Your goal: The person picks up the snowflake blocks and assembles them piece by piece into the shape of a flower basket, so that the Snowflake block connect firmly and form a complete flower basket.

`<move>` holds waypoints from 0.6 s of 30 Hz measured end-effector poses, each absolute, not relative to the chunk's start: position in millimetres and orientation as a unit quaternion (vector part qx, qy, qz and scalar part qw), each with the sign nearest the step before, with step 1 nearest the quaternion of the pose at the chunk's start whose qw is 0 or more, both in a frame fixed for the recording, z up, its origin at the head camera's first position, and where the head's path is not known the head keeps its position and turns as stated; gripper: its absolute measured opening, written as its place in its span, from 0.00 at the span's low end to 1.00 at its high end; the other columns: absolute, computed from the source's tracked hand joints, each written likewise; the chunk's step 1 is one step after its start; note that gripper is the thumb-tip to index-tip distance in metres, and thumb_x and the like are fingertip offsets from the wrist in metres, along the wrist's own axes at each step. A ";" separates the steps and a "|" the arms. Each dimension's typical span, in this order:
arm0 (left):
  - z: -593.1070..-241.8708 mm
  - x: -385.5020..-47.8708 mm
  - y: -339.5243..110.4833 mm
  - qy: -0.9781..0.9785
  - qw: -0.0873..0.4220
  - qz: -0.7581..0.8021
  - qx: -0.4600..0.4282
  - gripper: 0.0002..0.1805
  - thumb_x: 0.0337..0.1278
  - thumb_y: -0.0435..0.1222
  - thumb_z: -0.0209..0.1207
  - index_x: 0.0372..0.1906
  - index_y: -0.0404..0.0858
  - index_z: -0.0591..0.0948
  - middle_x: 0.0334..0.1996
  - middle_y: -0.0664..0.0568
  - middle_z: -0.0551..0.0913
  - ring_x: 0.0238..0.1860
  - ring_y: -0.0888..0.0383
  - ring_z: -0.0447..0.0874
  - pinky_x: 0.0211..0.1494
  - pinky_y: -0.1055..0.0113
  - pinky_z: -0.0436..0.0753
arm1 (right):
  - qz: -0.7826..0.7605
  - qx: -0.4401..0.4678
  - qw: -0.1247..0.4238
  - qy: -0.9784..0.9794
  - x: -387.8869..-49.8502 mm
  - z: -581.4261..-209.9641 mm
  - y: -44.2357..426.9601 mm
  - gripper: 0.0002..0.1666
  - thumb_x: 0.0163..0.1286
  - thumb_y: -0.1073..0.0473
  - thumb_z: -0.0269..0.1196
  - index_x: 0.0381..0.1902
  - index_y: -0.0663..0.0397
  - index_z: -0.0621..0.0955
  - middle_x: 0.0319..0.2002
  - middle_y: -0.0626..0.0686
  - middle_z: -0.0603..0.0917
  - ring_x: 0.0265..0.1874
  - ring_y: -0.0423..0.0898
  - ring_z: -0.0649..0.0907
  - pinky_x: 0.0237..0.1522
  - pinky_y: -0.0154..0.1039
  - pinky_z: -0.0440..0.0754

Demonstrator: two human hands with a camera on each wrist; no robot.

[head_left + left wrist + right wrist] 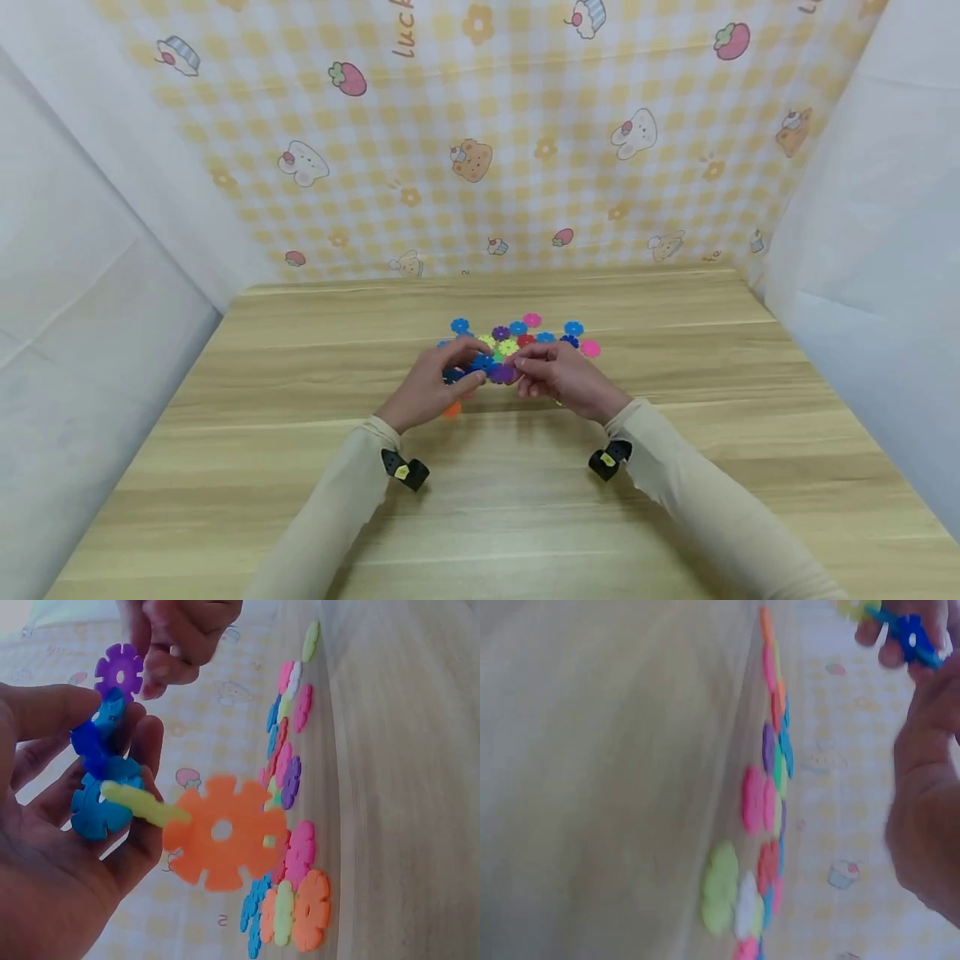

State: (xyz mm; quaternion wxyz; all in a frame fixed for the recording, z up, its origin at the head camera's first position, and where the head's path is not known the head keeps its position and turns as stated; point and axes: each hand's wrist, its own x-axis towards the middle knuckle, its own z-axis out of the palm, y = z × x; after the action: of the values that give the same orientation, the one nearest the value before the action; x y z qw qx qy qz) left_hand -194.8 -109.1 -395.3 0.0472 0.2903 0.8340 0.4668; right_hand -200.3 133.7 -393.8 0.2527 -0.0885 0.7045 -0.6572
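One purple disc (pixel 129 666) is sitting at, perhaps touching, the end of a chain of blue discs (pixel 94 750) above the bench (pixel 495 492) | right hand (pixel 572 379) is pinching the purple disc; left hand (pixel 429 387) is gripping the chain | joining seems in hand, engagement unclear | next move is probably calling for aligning slots, then pressing

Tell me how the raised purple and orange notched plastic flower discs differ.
The right hand pinches the purple disc; the orange disc meets a yellow disc. In the left wrist view, the orange disc looks larger than the purple one. Both have notched rims and central holes.
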 end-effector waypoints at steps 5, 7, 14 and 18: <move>-394.5 -194.8 -111.9 0.828 0.059 0.482 0.281 0.17 0.72 0.35 0.56 0.62 0.44 0.78 0.42 0.39 0.87 0.41 0.42 0.87 0.41 0.67 0.86 | -0.477 -0.192 0.189 0.837 -207.4 -393.7 144.0 0.13 0.75 0.63 0.55 0.50 0.62 0.83 0.36 0.61 0.85 0.24 0.45 0.78 0.26 0.35 0.76; -394.6 -194.6 -111.6 0.829 0.062 0.480 0.280 0.17 0.73 0.36 0.55 0.62 0.45 0.78 0.41 0.39 0.87 0.40 0.42 0.85 0.40 0.69 0.83 | -0.404 -0.222 0.155 0.873 -209.0 -394.2 146.0 0.11 0.71 0.67 0.58 0.46 0.61 0.85 0.31 0.58 0.84 0.23 0.45 0.76 0.26 0.35 0.75; -398.4 -193.3 -110.0 0.830 0.070 0.486 0.266 0.16 0.76 0.36 0.51 0.62 0.47 0.79 0.40 0.36 0.84 0.38 0.38 0.79 0.36 0.70 0.77 | -0.278 -0.214 0.108 0.930 -212.7 -401.8 137.1 0.12 0.63 0.60 0.70 0.44 0.59 0.86 0.27 0.51 0.82 0.25 0.43 0.75 0.29 0.34 0.75; -400.8 -193.2 -107.2 0.835 0.063 0.480 0.262 0.16 0.75 0.44 0.53 0.61 0.48 0.79 0.44 0.41 0.86 0.40 0.46 0.81 0.40 0.68 0.80 | -0.220 -0.180 0.100 0.953 -216.7 -409.3 130.3 0.16 0.61 0.57 0.73 0.44 0.60 0.87 0.32 0.52 0.85 0.30 0.45 0.78 0.36 0.37 0.81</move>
State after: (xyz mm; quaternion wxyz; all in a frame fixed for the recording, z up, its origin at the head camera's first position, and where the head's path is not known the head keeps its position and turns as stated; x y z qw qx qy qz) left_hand -193.2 -107.2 -400.8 0.0631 0.2620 0.8350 0.4797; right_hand -216.7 130.3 -409.3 0.1003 -0.1802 0.9535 -0.2198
